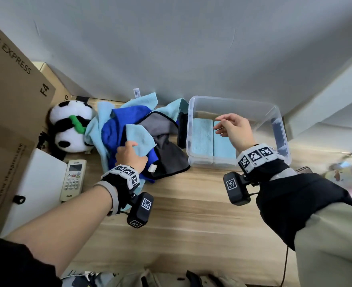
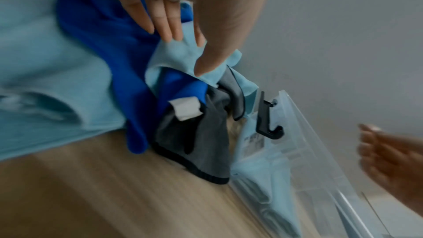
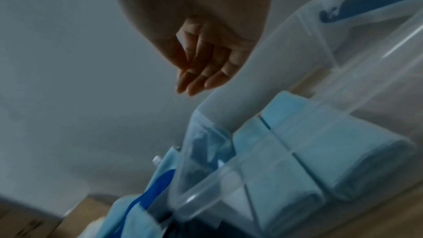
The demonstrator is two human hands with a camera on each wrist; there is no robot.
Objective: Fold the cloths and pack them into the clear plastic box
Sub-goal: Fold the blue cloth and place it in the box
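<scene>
A person's left hand [image 1: 130, 155] pinches a light blue cloth [image 1: 138, 137] atop a loose heap of blue [image 1: 113, 129] and grey cloths [image 1: 166, 150] on the desk [image 1: 191, 214], its grip closed on the fabric between thumb and fingers. The right hand [image 1: 233, 129] hovers over the clear box [image 1: 233, 102], fingers loosely spread and holding nothing, above two folded cloths [image 1: 212, 139] lying side by side inside

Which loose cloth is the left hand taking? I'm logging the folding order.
The light blue cloth atop the pile; the left hand pinches it, while the royal blue cloth and grey cloth lie untouched.
</scene>
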